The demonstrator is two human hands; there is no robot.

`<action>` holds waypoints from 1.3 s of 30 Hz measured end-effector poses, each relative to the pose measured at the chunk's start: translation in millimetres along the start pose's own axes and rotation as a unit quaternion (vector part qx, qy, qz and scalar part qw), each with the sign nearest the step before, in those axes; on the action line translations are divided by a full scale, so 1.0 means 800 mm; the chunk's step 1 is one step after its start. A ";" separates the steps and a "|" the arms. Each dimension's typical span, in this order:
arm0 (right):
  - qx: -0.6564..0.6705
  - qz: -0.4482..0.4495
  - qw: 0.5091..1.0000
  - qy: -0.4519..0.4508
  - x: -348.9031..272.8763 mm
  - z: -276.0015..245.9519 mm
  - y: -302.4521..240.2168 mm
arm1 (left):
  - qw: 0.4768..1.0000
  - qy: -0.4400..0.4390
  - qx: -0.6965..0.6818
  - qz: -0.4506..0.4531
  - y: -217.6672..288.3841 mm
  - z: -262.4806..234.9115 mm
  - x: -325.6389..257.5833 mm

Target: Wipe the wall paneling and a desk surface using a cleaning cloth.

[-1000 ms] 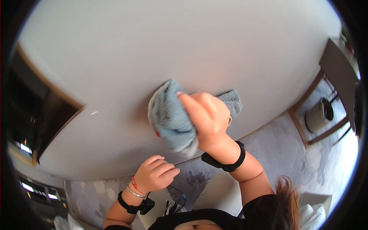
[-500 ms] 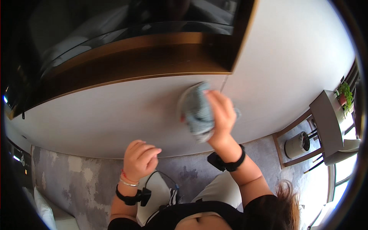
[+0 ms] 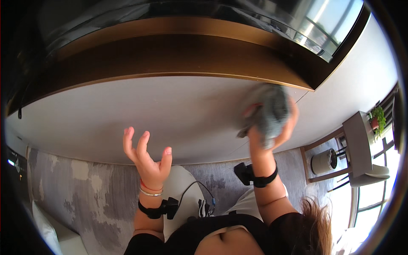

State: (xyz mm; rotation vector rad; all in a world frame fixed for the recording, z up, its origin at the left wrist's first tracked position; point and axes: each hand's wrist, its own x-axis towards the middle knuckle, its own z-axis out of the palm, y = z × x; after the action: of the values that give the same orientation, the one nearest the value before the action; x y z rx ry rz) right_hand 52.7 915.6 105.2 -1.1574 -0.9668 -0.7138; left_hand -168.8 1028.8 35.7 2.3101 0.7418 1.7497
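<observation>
My right hand (image 3: 272, 127) grips a bunched grey-blue cloth (image 3: 267, 109) and presses it against the white wall (image 3: 170, 114), just below the brown wooden edge (image 3: 170, 55) of a dark recessed panel. The cloth is blurred with motion. My left hand (image 3: 146, 157) hangs free in front of the white wall, fingers spread and curled, holding nothing. Both wrists wear black bands; the left also carries thin bracelets.
A dark glossy screen or panel (image 3: 191, 17) fills the top. At right stand a small grey side table (image 3: 361, 144) with a potted plant (image 3: 376, 119) and a round white bin (image 3: 325, 161). Grey patterned carpet (image 3: 85, 199) lies below, with a white object and cable (image 3: 187, 195).
The view swung up to the dark panel. My right hand moved the cloth up and right along the wall to the wooden edge. My left hand rose and opened its fingers.
</observation>
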 end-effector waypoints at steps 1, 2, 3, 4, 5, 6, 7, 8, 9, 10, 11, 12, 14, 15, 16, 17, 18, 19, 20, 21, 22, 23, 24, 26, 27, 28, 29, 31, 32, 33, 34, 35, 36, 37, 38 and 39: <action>-0.076 -0.121 0.988 -0.051 0.007 0.025 -0.015 | 1.000 -0.003 -0.008 0.002 -0.003 0.004 0.005; -0.149 -0.233 0.955 -0.105 0.010 0.055 -0.037 | 1.000 -0.013 -0.019 -0.015 -0.008 0.003 0.004; -0.148 -0.252 0.947 -0.136 0.003 0.082 -0.058 | 0.999 -0.021 -0.036 -0.032 -0.012 0.004 0.005; -0.144 -0.271 0.937 -0.165 -0.002 0.102 -0.070 | 0.998 -0.022 -0.044 -0.029 -0.017 0.005 0.005; -0.152 -0.273 0.936 -0.164 -0.005 0.107 -0.073 | 0.997 -0.015 -0.066 -0.027 -0.022 0.006 0.003; -0.160 -0.286 0.932 -0.156 -0.009 0.110 -0.074 | 0.996 -0.008 -0.088 -0.026 -0.026 0.006 0.001; -0.163 -0.299 0.928 -0.153 -0.011 0.113 -0.076 | 0.995 -0.008 -0.092 -0.030 -0.029 0.003 0.001; -0.171 -0.295 0.926 -0.160 -0.009 0.107 -0.075 | 0.997 -0.050 -0.040 -0.032 -0.030 -0.001 0.002; -0.184 -0.294 0.924 -0.164 -0.003 0.098 -0.066 | 0.995 -0.093 0.013 -0.035 -0.033 -0.002 0.002; -0.205 -0.291 0.919 -0.167 0.003 0.078 -0.057 | 0.995 -0.097 0.003 -0.036 -0.032 0.000 0.000; -0.221 -0.267 0.926 -0.150 0.002 0.061 -0.045 | 0.994 -0.101 0.022 -0.027 -0.038 0.001 -0.002; -0.237 -0.245 0.931 -0.132 0.003 0.041 -0.031 | 0.994 -0.102 0.040 -0.017 -0.042 0.002 -0.002; -0.283 -0.202 0.935 -0.065 0.001 -0.008 0.001 | 0.993 -0.110 0.040 -0.012 -0.046 0.005 -0.004; -0.323 -0.177 0.928 -0.057 0.002 -0.037 0.019 | 0.992 -0.115 0.046 -0.006 -0.047 0.006 -0.003; -0.357 -0.151 0.921 -0.046 0.005 -0.059 0.032 | 0.992 -0.114 0.046 -0.003 -0.049 0.001 -0.001; -0.361 -0.127 0.924 -0.022 0.006 -0.073 0.042 | 0.991 -0.122 0.051 -0.002 -0.054 0.002 -0.005; -0.365 -0.104 0.925 0.002 0.010 -0.085 0.049 | 0.990 -0.131 0.055 -0.001 -0.059 0.004 -0.008; -0.371 -0.090 0.924 -0.001 0.015 -0.097 0.054 | 0.989 -0.135 0.052 0.001 -0.063 0.004 -0.011; -0.396 -0.103 0.912 -0.016 0.023 -0.108 0.054 | 0.990 -0.132 0.053 0.003 -0.068 0.002 -0.013; -0.400 -0.120 0.908 -0.030 0.036 -0.122 0.054 | 0.990 -0.129 0.054 0.006 -0.071 0.000 -0.014; -0.408 -0.140 0.901 -0.042 0.052 -0.136 0.050 | 0.990 -0.132 0.047 0.007 -0.073 0.003 -0.015; -0.445 -0.175 0.878 -0.033 0.066 -0.144 0.042 | 0.990 -0.133 0.043 0.007 -0.073 0.001 -0.014; -0.480 -0.211 0.851 -0.023 0.078 -0.147 0.033 | 0.990 -0.133 0.038 0.007 -0.074 -0.001 -0.012; -0.455 -0.275 0.846 -0.025 0.099 -0.144 0.011 | 0.990 -0.133 0.037 0.010 -0.076 0.001 -0.012; -0.461 -0.369 0.792 -0.158 0.111 -0.140 -0.009 | 0.990 -0.131 0.041 0.013 -0.078 0.000 -0.012; -0.457 -0.454 0.710 -0.286 0.124 -0.137 -0.030 | 0.991 -0.132 0.037 0.011 -0.079 0.003 -0.013; -0.418 -0.522 0.678 -0.305 0.139 -0.119 -0.040 | 0.989 -0.142 0.034 0.007 -0.079 0.005 -0.011; -0.410 -0.533 0.675 -0.303 0.152 -0.092 -0.055 | 0.988 -0.152 0.039 -0.003 -0.077 -0.003 -0.008; -0.408 -0.543 0.669 -0.301 0.152 -0.080 -0.060 | 0.988 -0.148 0.044 -0.008 -0.076 -0.001 -0.008; -0.429 -0.515 0.671 -0.317 0.145 -0.064 -0.063 | 0.988 -0.145 0.050 -0.013 -0.076 0.000 -0.010; -0.454 -0.479 0.679 -0.322 0.135 -0.052 -0.061 | 0.989 -0.141 0.048 -0.016 -0.077 -0.001 -0.012; -0.414 -0.462 0.734 -0.275 0.128 -0.048 -0.044 | 0.991 -0.130 0.036 -0.016 -0.074 0.005 -0.011; -0.366 -0.440 0.788 -0.226 0.117 -0.044 -0.020 | 0.992 -0.120 0.029 -0.015 -0.071 0.008 -0.009; -0.347 -0.412 0.828 -0.154 0.098 -0.031 -0.008 | 0.993 -0.111 0.025 -0.017 -0.068 0.009 -0.008; -0.322 -0.380 0.863 -0.081 0.084 -0.014 -0.002 | 0.991 -0.125 0.035 -0.014 -0.063 0.010 -0.004; -0.314 -0.382 0.866 -0.074 0.077 -0.001 -0.004 | 0.989 -0.142 0.041 -0.010 -0.058 0.015 -0.003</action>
State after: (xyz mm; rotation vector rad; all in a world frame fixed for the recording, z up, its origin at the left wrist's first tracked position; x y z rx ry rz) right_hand 76.6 914.9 161.9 -1.3905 -1.3974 -1.6950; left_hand -172.0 1070.2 11.5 2.5224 0.7939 1.3619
